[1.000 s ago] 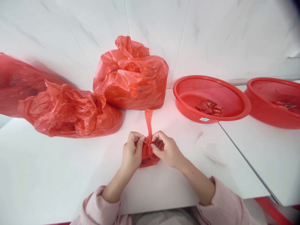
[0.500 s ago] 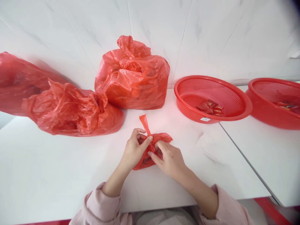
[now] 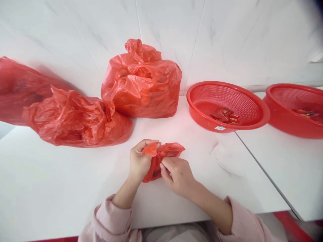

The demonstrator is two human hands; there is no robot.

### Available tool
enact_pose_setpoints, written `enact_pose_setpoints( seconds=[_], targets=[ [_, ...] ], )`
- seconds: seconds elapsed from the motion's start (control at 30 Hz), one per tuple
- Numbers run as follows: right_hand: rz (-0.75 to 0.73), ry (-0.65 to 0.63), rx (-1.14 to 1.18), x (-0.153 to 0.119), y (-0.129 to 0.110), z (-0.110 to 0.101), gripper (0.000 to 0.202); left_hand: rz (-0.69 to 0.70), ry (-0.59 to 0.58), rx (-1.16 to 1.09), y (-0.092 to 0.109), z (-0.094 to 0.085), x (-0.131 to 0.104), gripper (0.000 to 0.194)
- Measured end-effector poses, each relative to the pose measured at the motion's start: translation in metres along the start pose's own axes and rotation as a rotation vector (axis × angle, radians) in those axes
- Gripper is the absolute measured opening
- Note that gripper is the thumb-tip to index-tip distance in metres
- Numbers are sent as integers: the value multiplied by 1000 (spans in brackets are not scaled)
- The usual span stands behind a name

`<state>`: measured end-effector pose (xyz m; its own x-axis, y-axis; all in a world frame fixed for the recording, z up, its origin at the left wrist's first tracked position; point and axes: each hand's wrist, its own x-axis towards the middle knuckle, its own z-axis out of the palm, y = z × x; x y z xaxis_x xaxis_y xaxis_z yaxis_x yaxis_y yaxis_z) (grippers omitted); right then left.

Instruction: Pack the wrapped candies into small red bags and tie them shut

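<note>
On the white surface (image 3: 75,188), midway between its front and back edges, the left hand (image 3: 139,162) and right hand (image 3: 179,176) pinch a small red plastic bag (image 3: 171,149), dark contents showing through. A bulging red bag (image 3: 148,92) stands at the back edge by the tiled wall (image 3: 166,30); two more bags (image 3: 78,126) crowd toward the left edge. Rightward along the back edge, a red basket (image 3: 246,101) holding red packets (image 3: 223,115) sits beside another basket (image 3: 290,121).

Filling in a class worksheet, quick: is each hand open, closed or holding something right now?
Left hand: closed, holding the top of the small bag.
Right hand: closed, pinching the same bag.
</note>
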<state>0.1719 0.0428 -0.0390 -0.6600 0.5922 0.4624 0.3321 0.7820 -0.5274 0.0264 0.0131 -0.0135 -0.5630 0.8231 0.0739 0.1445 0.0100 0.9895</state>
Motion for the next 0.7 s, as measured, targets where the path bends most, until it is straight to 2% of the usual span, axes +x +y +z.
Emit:
enact_pose_setpoints(
  seconds=[0.23,0.37,0.5,0.53,0.6,0.7],
  targets=[
    [-45,-80,17,-2,3,-4,22,-2,28,-46,0,-1,3,7],
    [-14,-26,85,-2,7,-7,29,-6,13,-101,-5,0,5,17],
    [40,150,148,1,12,-10,13,-9,-74,-129,0,-2,-2,23],
    [48,165,151,3,14,-11,21,-9,-97,-131,2,-2,-6,22],
    [43,132,169,4,17,-10,33,18,-144,-107,4,-1,-12,20],
    [60,73,261,3,22,-9,15,134,-219,40,3,-2,-22,22]
  ],
)
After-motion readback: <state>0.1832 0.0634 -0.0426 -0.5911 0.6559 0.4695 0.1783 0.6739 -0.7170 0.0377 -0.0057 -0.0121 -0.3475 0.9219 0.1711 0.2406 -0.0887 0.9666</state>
